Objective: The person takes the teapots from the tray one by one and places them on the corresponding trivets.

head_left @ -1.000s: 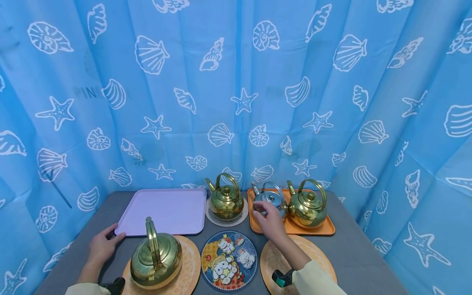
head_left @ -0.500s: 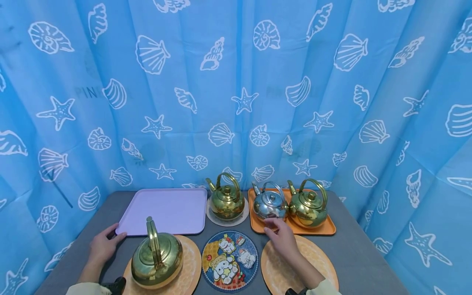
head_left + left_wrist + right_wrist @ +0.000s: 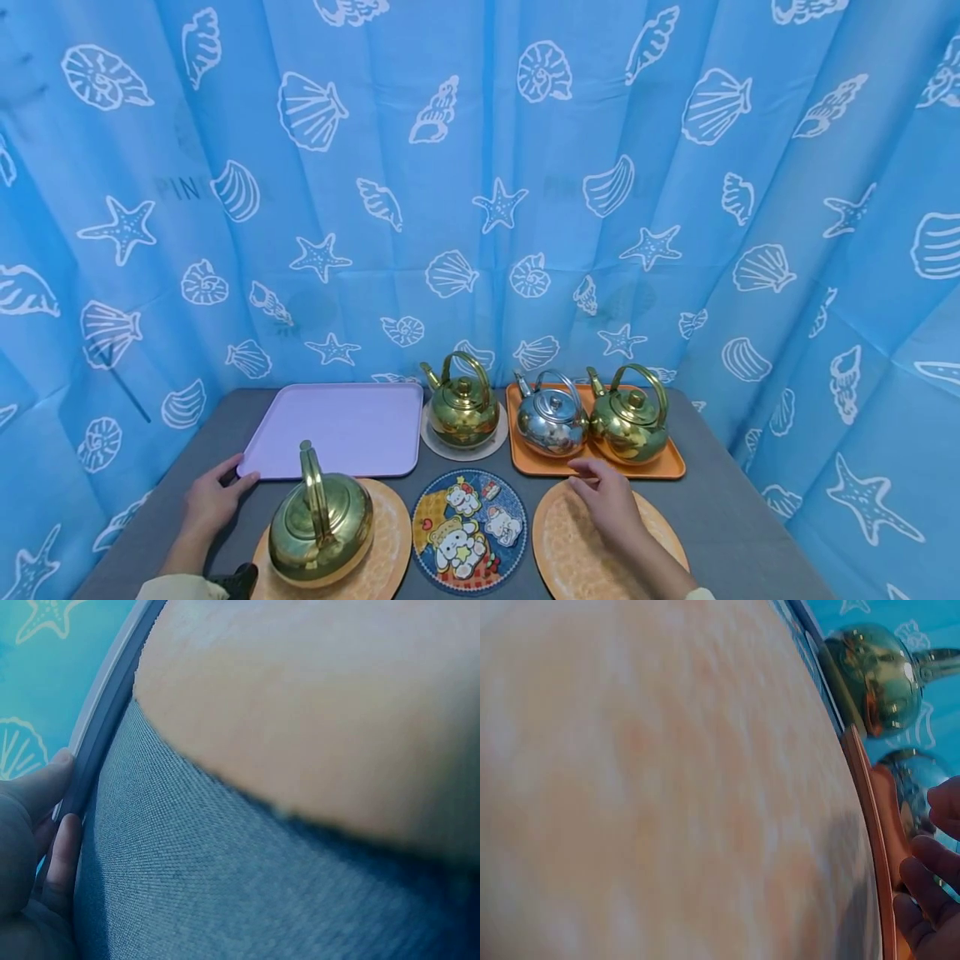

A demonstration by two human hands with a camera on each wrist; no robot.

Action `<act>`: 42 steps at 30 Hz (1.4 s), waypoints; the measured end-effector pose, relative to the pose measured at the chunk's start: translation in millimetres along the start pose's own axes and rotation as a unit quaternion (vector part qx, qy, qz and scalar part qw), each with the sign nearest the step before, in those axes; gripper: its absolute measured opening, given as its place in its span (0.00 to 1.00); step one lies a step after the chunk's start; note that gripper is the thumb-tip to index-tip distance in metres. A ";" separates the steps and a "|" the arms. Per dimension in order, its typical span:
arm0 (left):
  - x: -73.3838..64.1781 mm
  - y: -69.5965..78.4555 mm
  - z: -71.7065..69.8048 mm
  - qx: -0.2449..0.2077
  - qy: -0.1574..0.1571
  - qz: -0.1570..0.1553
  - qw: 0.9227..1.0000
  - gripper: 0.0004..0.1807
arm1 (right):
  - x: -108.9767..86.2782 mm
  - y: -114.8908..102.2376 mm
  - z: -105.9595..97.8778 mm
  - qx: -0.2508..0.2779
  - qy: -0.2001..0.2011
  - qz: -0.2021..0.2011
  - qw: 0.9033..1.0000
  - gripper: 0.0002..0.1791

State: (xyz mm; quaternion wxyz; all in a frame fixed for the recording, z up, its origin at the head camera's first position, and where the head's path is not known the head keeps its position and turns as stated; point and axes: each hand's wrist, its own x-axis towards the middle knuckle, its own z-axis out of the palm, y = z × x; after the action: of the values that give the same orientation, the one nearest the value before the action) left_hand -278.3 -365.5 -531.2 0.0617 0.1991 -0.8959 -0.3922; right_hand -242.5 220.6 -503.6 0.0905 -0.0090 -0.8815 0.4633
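Down and off to your right goes your right hand [image 3: 611, 508], having left the front of the silver kettle [image 3: 553, 429] since half a second ago, and now it sits over the right mat [image 3: 558, 533]. Palm down, forearm slanting in from the near right, your fingers are loosely bent with a gap to the thumb, and they hold nothing. Their tips come up close to the front rim of the orange tray [image 3: 534, 467]; whether they touch it, you can't tell from here.

Over on the other side, your left hand [image 3: 208, 500] hasn't budged: index finger and thumb grip the near left corner of the lilac tray [image 3: 345, 433], which lies flat on the table [image 3: 720, 517].

Look at that silver kettle: upright on the left part of the orange tray, mirror-bright, lid on, spout turned to the back left, handle arching over the top. Close beside it on the same tray stands a gold kettle [image 3: 632, 433], also upright. Your right wrist view shows the silver one partly hidden behind your fingers.
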 end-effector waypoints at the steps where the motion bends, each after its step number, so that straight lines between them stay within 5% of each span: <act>1: -0.4 0.1 0.2 -0.002 -0.001 -0.001 1.000 0.38 | 0.3 2.1 -2.8 -0.006 0.002 0.004 1.000 0.13; 20: -1.5 1.3 0.0 -0.002 0.002 -0.001 1.000 0.37 | 2.1 37.0 -54.3 -0.111 0.070 -0.004 0.991 0.09; 36: -4.7 2.8 -2.2 0.005 -0.003 0.001 1.000 0.38 | 11.8 68.2 -87.2 -0.165 0.165 0.047 0.971 0.14; 42: -5.8 5.2 -2.2 0.003 0.000 -0.001 1.000 0.37 | 17.3 81.3 -100.4 -0.155 0.164 0.071 0.972 0.15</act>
State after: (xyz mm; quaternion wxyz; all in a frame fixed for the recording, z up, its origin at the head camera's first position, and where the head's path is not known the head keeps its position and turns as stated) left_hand -274.0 -361.5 -525.7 0.0608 0.1997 -0.8969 -0.3899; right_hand -248.2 350.5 -511.9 0.1981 -0.1613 -0.9128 0.3186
